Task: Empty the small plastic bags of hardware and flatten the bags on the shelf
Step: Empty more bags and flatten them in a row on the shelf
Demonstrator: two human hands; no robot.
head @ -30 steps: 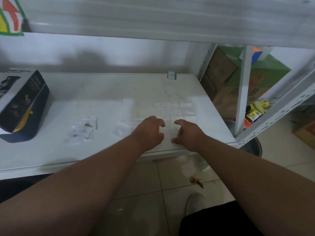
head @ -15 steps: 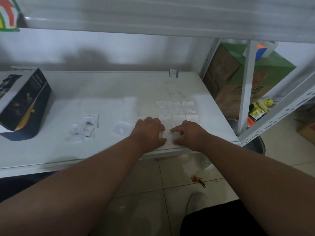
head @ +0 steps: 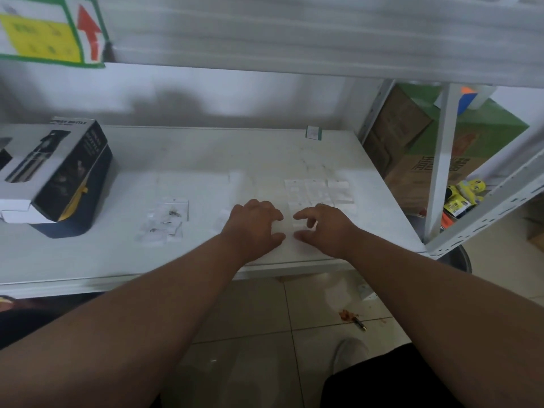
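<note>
An emptied bag (head: 290,231) lies flat near the shelf's (head: 206,148) front edge, pinned between both hands: the left hand (head: 253,228) presses palm-down, and the right hand (head: 322,228) spreads loosely curled fingertips, probably smoothing it. Flattened bags (head: 319,191) sit tiled just behind; unopened bags of hardware (head: 166,220) wait leftward.

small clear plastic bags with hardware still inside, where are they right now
In the head view, the small clear plastic bags of hardware lie left of the left hand, between it and the dark product box.
</note>
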